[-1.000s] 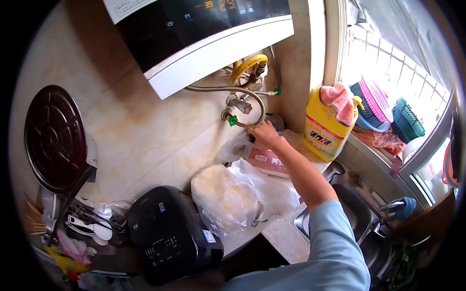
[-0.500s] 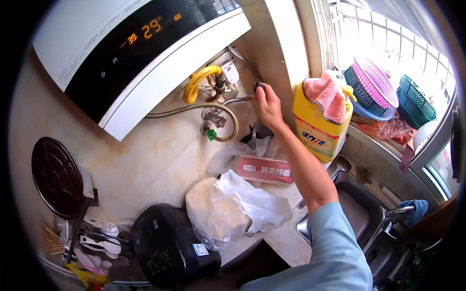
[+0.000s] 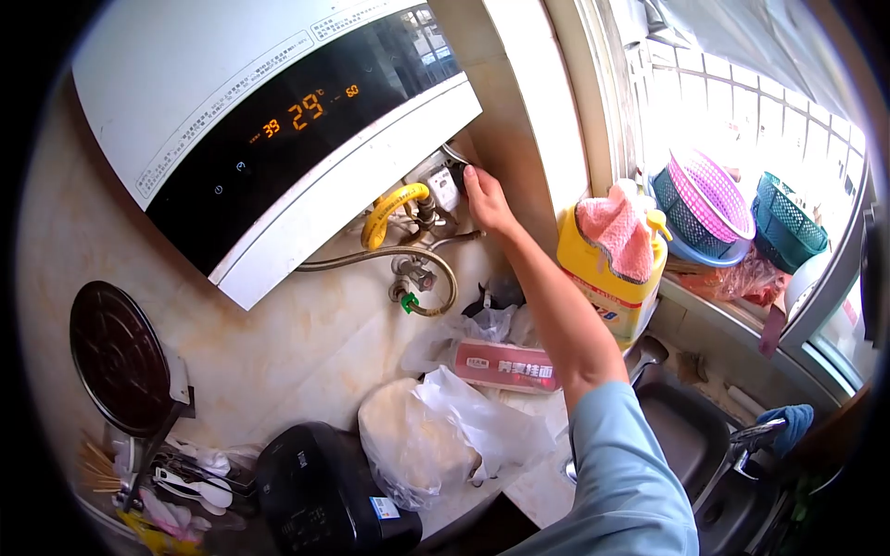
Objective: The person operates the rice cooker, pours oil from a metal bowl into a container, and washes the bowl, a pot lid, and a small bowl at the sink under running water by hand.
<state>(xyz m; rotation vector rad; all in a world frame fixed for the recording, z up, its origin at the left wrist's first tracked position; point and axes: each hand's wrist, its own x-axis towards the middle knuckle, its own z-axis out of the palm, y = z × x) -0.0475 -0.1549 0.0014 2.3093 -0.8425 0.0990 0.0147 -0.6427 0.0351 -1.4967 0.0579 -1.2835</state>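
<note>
My right hand reaches up beneath the white water heater, with its fingers closed on a black plug. The plug is at the right side of a white wall socket; whether its pins are in cannot be seen. A yellow hose curves just left of the socket. Below my hand, a braided metal hose loops round to a valve with a green tag. My left hand is out of view.
A yellow jug with a pink cloth stands right of my forearm. Below are a noodle box, a plastic bag, a black rice cooker and a sink. Plastic baskets sit by the window.
My right hand has moved up and left with the black plug, from beside the wall corner to the white socket. The view has tilted up, so the counter things appear lower.
</note>
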